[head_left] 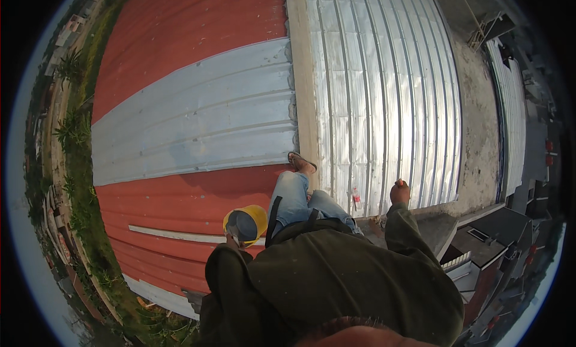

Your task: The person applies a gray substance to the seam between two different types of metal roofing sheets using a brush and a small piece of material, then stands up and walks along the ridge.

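A yellow bucket (258,220), grey inside, hangs tilted by my left side. My left hand (234,241) is closed on its near edge, with the fingers partly hidden. Out to the right, over the shiny corrugated metal roof (384,95), my right hand (400,194) is closed in a fist. A small pale tip shows at its front, too small to name. My sandalled foot (302,162) stands at the narrow concrete ledge (305,77) between the two roofs.
Left of the ledge lie red roof sheets (198,197) and a pale grey sheet (198,113). A white strip (174,233) rests beside the bucket. A small red-and-white item (356,197) lies on the shiny roof. Far below are greenery (78,143) and lower buildings (480,245).
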Motion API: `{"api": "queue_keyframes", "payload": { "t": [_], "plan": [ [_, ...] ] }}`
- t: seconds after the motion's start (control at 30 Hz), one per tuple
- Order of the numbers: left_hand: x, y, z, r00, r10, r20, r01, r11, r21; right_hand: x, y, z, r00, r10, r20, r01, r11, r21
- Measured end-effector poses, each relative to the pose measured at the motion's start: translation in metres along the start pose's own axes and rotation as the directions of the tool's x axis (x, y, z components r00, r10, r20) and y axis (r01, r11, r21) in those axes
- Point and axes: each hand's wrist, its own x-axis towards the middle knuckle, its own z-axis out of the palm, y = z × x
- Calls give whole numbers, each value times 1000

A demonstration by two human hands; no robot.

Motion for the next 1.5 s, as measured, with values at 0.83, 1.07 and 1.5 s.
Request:
{"api": "queue_keyframes", "payload": {
  "t": [0.83,1.07,1.5],
  "plan": [
    [-57,96,222,992,117,40,-119,992,52,162,-249,-30,978,-154,139,180,963,-200],
    [-65,119,289,981,186,56,-188,982,26,246,-330,14,919,-347,189,379,909,-173],
    [-126,190,413,982,186,27,-186,983,-7,368,-509,51,881,-429,200,441,897,-20]
  ]
}}
